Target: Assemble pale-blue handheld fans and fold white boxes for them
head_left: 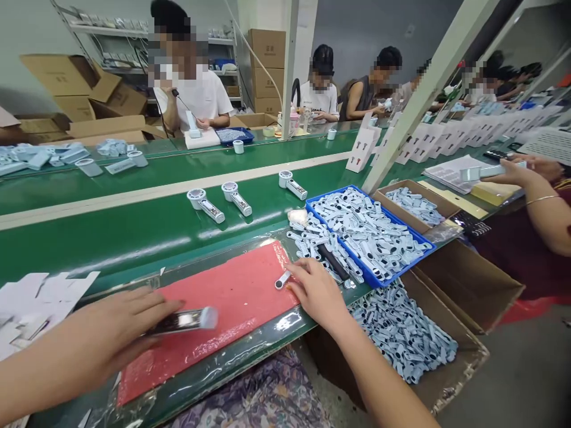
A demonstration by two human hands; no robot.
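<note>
My left hand (129, 327) is wrapped round a handheld device (190, 320) with a pale end and exposed inner parts along its handle; motion blurs it and the fingers hide its other end. Over the right end of the red mat (223, 303), my right hand (319, 291) pinches a small light-blue plastic cover (282, 280) with a dark round spot. Just beyond that hand lies a loose heap of similar covers (307, 244), with a black rod-like tool (333, 263) on top. A blue tray (372, 276) beside the heap is full of them.
Three open-handled devices (206, 205) lie on the green conveyor belt (111, 238). White paper pieces (40, 297) are at left. Cardboard boxes (468, 356) with more covers stand below right. A slanted metal post (428, 89) rises at right. Co-workers (191, 95) sit opposite; another person's arm (544, 202) reaches in at right.
</note>
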